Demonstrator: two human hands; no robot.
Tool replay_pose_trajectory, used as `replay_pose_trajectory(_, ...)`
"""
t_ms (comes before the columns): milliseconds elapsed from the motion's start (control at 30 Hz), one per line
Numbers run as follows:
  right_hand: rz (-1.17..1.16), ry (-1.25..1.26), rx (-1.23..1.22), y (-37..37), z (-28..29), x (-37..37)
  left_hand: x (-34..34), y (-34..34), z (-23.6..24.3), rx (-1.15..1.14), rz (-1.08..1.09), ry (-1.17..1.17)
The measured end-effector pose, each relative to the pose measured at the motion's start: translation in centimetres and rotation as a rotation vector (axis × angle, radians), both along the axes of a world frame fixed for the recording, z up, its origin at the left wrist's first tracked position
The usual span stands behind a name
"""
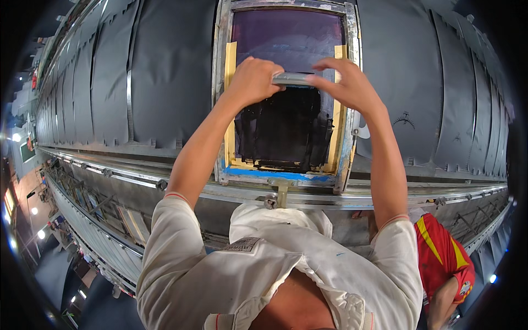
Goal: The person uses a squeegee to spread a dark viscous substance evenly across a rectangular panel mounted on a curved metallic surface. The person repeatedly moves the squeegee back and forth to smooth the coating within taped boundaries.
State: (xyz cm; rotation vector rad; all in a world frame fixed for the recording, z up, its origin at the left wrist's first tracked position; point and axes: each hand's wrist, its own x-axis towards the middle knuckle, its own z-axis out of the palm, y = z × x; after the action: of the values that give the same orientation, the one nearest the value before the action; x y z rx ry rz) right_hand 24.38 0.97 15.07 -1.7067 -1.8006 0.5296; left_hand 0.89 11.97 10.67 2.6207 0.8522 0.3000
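A screen-printing frame (352,33) lies in front of me, its purple mesh (286,36) edged with yellowish tape (231,137). Across the mesh sits a squeegee (294,79) with a grey handle. My left hand (254,81) is closed round the left end of that handle. At the other end, my right hand (351,85) has its thumb and forefinger spread apart; the thumb appears to touch the handle's tip. Black ink (283,129) covers the mesh on the near side of the squeegee. The squeegee's blade is mostly hidden.
Dark grey sheets (170,77) lie in rows along the table to the left, and more sheets (401,71) to the right. A metal rail (220,192) runs along the near edge, with a clamp bracket (281,195). Another person in a red shirt (440,247) is at lower right.
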Motion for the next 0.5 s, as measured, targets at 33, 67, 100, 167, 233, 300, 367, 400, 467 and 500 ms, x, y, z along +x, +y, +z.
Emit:
replay_pose_trajectory(33, 0.077, -0.109, -0.080, 1.4, 0.3, -1.2, 0.0, 0.5, -0.1, -0.014, 0.011, 0.015)
replay_pose_trajectory(67, 0.144, -0.232, -0.159, 2.4, 0.5, -1.4, 0.5, 0.8, -0.3, -0.027, 0.012, 0.016)
replay_pose_trajectory(100, 0.158, -0.283, -0.179, 3.0, -0.4, -1.3, 0.7, 0.7, -0.4, -0.022, 0.007, -0.005)
replay_pose_trajectory(167, 0.193, -0.381, -0.217, 3.7, -3.0, -1.3, 1.2, 0.0, -0.5, 0.006, 0.024, -0.068)
replay_pose_trajectory(233, 0.200, -0.397, -0.180, 2.7, -4.2, -1.2, 1.0, -1.5, -1.1, 0.029, 0.024, -0.107)
replay_pose_trajectory(300, 0.211, -0.406, -0.256, 0.3, -4.3, -2.3, 0.1, -4.0, -2.6, 0.047, 0.006, -0.121)
replay_pose_trajectory(367, 0.246, -0.427, -0.170, -3.6, -6.0, -2.9, -1.0, -7.7, -3.6, 0.100, -0.023, 0.000)
replay_pose_trajectory(400, 0.240, -0.412, -0.120, -5.8, -6.7, -3.6, -1.8, -9.7, -4.3, 0.032, -0.030, -0.087)
replay_pose_trajectory(467, 0.259, -0.315, -0.121, -7.8, -6.8, -4.2, -2.5, -11.6, -4.3, -0.042, -0.014, -0.073)
replay_pose_trajectory(500, 0.262, -0.333, -0.117, -7.5, -6.7, -4.1, -2.5, -11.3, -4.3, -0.029, -0.021, -0.039)
